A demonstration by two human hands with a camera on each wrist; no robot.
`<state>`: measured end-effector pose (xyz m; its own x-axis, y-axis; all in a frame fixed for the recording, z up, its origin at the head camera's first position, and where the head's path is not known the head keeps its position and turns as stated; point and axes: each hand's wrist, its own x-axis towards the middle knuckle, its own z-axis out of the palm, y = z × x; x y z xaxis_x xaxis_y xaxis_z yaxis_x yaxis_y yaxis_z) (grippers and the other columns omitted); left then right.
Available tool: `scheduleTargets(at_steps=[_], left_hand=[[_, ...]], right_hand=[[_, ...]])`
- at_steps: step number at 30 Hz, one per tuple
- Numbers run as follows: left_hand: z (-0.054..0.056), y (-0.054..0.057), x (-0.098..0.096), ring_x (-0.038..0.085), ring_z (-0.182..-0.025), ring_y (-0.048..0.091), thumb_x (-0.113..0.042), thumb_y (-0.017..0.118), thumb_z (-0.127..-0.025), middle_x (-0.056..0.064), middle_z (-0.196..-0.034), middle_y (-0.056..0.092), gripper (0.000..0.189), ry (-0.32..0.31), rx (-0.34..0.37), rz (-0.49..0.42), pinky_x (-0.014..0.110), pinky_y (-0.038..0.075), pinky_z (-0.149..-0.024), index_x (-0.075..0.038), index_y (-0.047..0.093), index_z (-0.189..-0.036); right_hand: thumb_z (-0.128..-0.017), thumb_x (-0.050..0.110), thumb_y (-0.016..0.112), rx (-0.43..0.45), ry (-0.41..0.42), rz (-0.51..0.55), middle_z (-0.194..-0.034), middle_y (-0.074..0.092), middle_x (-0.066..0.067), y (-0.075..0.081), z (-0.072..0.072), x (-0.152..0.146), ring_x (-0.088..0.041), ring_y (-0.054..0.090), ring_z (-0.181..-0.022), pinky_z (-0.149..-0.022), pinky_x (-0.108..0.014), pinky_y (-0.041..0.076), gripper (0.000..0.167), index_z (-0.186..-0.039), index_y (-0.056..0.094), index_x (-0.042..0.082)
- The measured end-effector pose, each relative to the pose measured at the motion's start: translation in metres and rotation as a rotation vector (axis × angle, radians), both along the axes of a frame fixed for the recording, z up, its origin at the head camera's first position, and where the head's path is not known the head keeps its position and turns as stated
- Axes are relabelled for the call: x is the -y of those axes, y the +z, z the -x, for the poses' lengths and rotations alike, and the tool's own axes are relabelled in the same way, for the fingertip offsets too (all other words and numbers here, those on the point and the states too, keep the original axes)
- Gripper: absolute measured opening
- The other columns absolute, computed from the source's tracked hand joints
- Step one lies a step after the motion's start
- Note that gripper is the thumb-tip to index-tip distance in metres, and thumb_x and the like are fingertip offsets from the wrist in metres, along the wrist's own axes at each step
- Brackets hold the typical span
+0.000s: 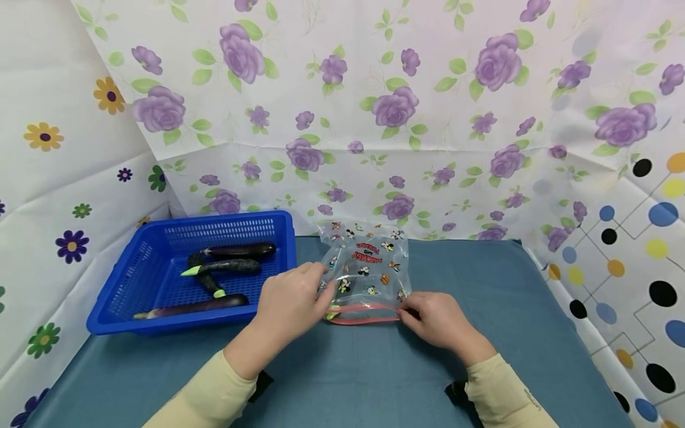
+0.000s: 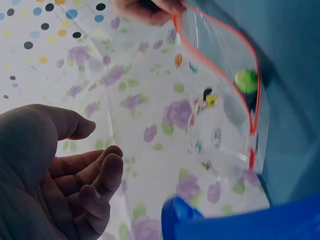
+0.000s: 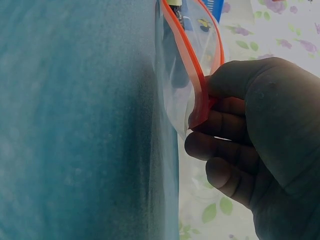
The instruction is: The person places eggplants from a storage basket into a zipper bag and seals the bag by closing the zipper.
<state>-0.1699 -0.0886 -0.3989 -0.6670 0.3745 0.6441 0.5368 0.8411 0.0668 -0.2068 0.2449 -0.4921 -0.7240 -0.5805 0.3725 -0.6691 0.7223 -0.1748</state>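
Note:
A clear zip bag (image 1: 369, 267) printed with cartoon figures lies on the table, its red-edged mouth toward me and parted. My right hand (image 1: 436, 318) pinches the right corner of that red edge between thumb and forefinger, as the right wrist view (image 3: 240, 115) confirms for the hand. Inside the bag, by the mouth, shows the green end of an eggplant (image 2: 246, 81); its dark body is mostly hidden. My left hand (image 1: 294, 300) hovers at the bag's left side. Its fingers are loosely bent with nothing between them in the left wrist view.
To the left stands a blue plastic basket (image 1: 160, 324) with several dark eggplants (image 1: 235, 266) in it. A blue-green cloth (image 1: 353, 380) covers the table. Flowered sheets (image 1: 342, 107) rise behind and at the left, a dotted sheet (image 1: 631, 309) at the right.

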Motion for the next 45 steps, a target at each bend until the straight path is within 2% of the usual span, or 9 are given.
scheduleTargets(at_steps=[5, 10, 14, 18, 25, 28, 35, 39, 45], left_hand=[[0.006, 0.010, 0.015, 0.015, -0.053, 0.058, -0.029, 0.086, -0.098, 0.005, -0.088, 0.078, 0.027, 0.050, 0.040, 0.004, 0.028, 0.041, -0.041, -0.005, 0.079, -0.108], [0.013, 0.018, 0.032, 0.021, -0.062, 0.067, -0.028, 0.086, -0.098, 0.009, -0.094, 0.079, 0.030, 0.092, 0.080, 0.002, 0.033, 0.048, -0.045, -0.003, 0.079, -0.113], [0.018, 0.023, 0.045, 0.021, -0.063, 0.064, -0.029, 0.085, -0.099, 0.007, -0.088, 0.074, 0.028, 0.128, 0.103, 0.017, 0.035, 0.048, -0.046, -0.003, 0.078, -0.110], [0.020, 0.026, 0.057, 0.020, -0.061, 0.059, -0.028, 0.083, -0.101, 0.005, -0.081, 0.066, 0.027, 0.155, 0.165, 0.029, 0.034, 0.045, -0.046, -0.004, 0.076, -0.109], [0.024, 0.032, 0.073, 0.027, -0.079, 0.073, -0.030, 0.082, -0.103, 0.012, -0.104, 0.078, 0.032, 0.191, 0.276, 0.053, 0.041, 0.058, -0.056, -0.003, 0.076, -0.119], [0.026, 0.037, 0.079, 0.025, -0.074, 0.069, -0.030, 0.081, -0.103, 0.011, -0.099, 0.076, 0.030, 0.199, 0.300, 0.067, 0.041, 0.055, -0.053, -0.004, 0.075, -0.116], [0.032, 0.048, 0.094, 0.020, -0.064, 0.055, -0.031, 0.078, -0.104, 0.003, -0.079, 0.059, 0.025, 0.216, 0.364, 0.105, 0.037, 0.045, -0.049, -0.009, 0.067, -0.099], [0.038, 0.055, 0.102, 0.021, -0.066, 0.057, -0.031, 0.077, -0.105, 0.005, -0.084, 0.062, 0.025, 0.223, 0.406, 0.128, 0.039, 0.046, -0.051, -0.008, 0.068, -0.102], [0.047, 0.063, 0.112, 0.025, -0.073, 0.065, -0.032, 0.075, -0.107, 0.015, -0.104, 0.071, 0.035, 0.241, 0.469, 0.181, 0.044, 0.054, -0.057, -0.002, 0.071, -0.122]], right_hand=[[-0.100, 0.022, 0.085, -0.001, -0.001, -0.001, -0.081, 0.068, 0.014, 0.000, 0.000, 0.000, 0.003, 0.054, -0.065, -0.061, -0.029, 0.049, 0.010, -0.092, 0.080, 0.025], [-0.100, 0.022, 0.084, 0.008, 0.001, -0.001, -0.081, 0.068, 0.014, 0.000, 0.000, -0.001, 0.003, 0.054, -0.065, -0.061, -0.029, 0.049, 0.010, -0.092, 0.080, 0.025], [-0.100, 0.023, 0.084, 0.017, 0.000, -0.002, -0.081, 0.068, 0.014, 0.000, 0.000, -0.001, 0.003, 0.053, -0.065, -0.061, -0.029, 0.049, 0.009, -0.092, 0.080, 0.025], [-0.100, 0.023, 0.084, 0.026, -0.006, -0.001, -0.080, 0.068, 0.014, 0.001, 0.000, 0.000, 0.003, 0.053, -0.065, -0.061, -0.028, 0.049, 0.010, -0.092, 0.080, 0.025], [-0.100, 0.022, 0.084, 0.042, -0.005, 0.013, -0.080, 0.068, 0.014, 0.001, -0.001, 0.000, 0.004, 0.053, -0.064, -0.060, -0.028, 0.049, 0.010, -0.091, 0.080, 0.025], [-0.101, 0.022, 0.083, 0.042, -0.007, 0.013, -0.080, 0.068, 0.014, 0.001, 0.000, 0.000, 0.004, 0.054, -0.065, -0.061, -0.028, 0.049, 0.010, -0.092, 0.080, 0.025], [-0.100, 0.022, 0.084, 0.026, -0.007, 0.007, -0.081, 0.069, 0.014, 0.002, 0.001, 0.000, 0.002, 0.056, -0.066, -0.062, -0.030, 0.051, 0.009, -0.092, 0.081, 0.025], [-0.100, 0.022, 0.084, 0.025, -0.008, 0.004, -0.082, 0.070, 0.014, 0.003, 0.000, 0.001, 0.003, 0.057, -0.066, -0.062, -0.030, 0.052, 0.009, -0.092, 0.081, 0.025], [-0.100, 0.022, 0.084, 0.022, -0.019, 0.004, -0.081, 0.070, 0.014, 0.003, 0.000, 0.001, 0.003, 0.057, -0.066, -0.062, -0.029, 0.052, 0.009, -0.092, 0.081, 0.026]])
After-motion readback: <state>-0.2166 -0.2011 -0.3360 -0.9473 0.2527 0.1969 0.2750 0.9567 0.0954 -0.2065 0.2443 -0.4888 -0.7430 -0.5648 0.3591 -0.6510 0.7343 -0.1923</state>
